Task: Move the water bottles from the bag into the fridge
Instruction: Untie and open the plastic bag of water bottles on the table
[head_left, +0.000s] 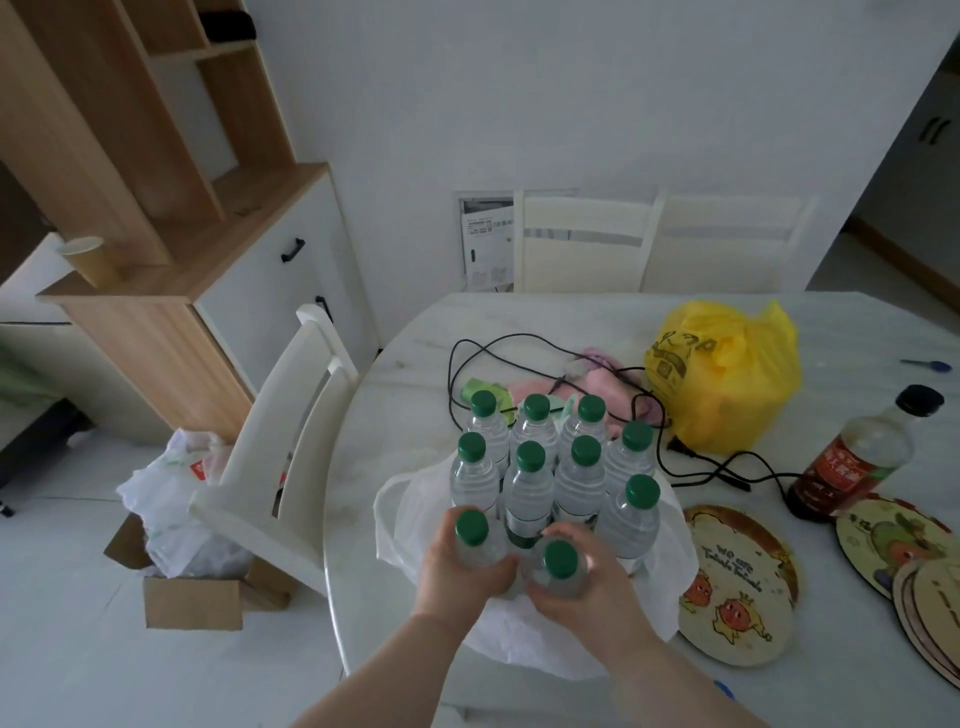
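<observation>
The task looks barely begun. At the far left a cardboard box (192, 603) sits on the floor beside a white chair (291, 415), and no fridge can be made out for certain anywhere in view, so the carry to it is all ahead. On the table (405, 405), the white bag (670, 561) lies spread open under the water bottles (530, 488), ten green-capped ones by my count, all upright and packed close together. The left hand (457, 566) has its fingers curled round the front-left bottle (475, 545), gripping the body just below the cap. Just beside it, the right hand (582, 587) wraps the front-right bottle (561, 571) the same way. Whether either bottle has left the bag's floor I cannot tell. Behind the hands, eight bottles stand untouched in the bag. Further right are a yellow bag (727, 384) and a dark sauce bottle (852, 457), apart from the task. I judge this the first pair being taken, with several more trips left.
</observation>
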